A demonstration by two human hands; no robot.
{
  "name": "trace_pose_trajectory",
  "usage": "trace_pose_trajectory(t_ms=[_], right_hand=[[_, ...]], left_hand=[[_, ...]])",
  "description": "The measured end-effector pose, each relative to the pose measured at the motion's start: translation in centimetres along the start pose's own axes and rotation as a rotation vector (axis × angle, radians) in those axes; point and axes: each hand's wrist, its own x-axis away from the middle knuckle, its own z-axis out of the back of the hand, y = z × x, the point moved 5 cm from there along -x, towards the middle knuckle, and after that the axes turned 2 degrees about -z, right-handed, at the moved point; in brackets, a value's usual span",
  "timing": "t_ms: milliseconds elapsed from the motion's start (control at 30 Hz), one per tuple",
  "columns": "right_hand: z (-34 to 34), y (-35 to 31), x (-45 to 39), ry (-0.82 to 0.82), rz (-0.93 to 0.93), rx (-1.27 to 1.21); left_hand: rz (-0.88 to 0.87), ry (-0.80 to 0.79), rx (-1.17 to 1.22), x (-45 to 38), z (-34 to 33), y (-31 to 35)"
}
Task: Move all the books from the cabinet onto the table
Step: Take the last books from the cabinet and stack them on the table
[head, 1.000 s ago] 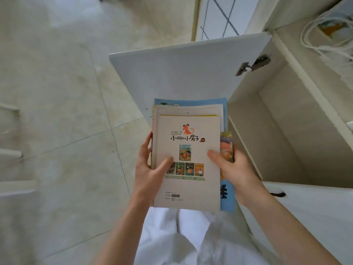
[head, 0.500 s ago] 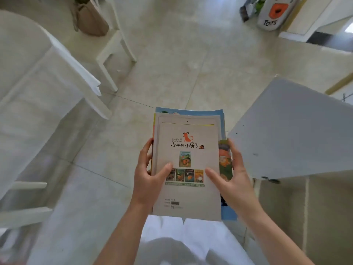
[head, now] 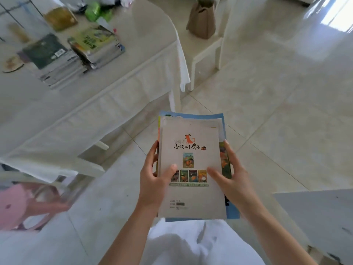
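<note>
Head view: both hands hold a small stack of books point(head: 192, 165) above the floor, the left grip point(head: 152, 180) clasping its left edge, thumb on the cover, the right grip point(head: 232, 180) clasping the right edge. Farther off, two book piles point(head: 76, 56) lie on the bench point(head: 122, 77).

Bright daylight from upper right, floor point(head: 286, 77) glare, blurred, warped edges.

Lower books point(head: 198, 116) mostly hidden — table point(head: 133, 60) cut off, clutter blurred
</note>
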Motion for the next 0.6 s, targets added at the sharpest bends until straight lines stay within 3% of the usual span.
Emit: trace_pose_trajectory(t_ms=[200, 600], right_hand=[[-8.0, -4.0, -4.4, -0.112, 0.0, 0.021], [-16.3, -11.8, -18.6, -0.357, 0.022, 0.123]], left_hand=[[0.032, 0.137, 0.042, -4.4, 7.3, 1.1], [0.074, 0.41, 0.107, -15.7, 11.6, 2.8]])
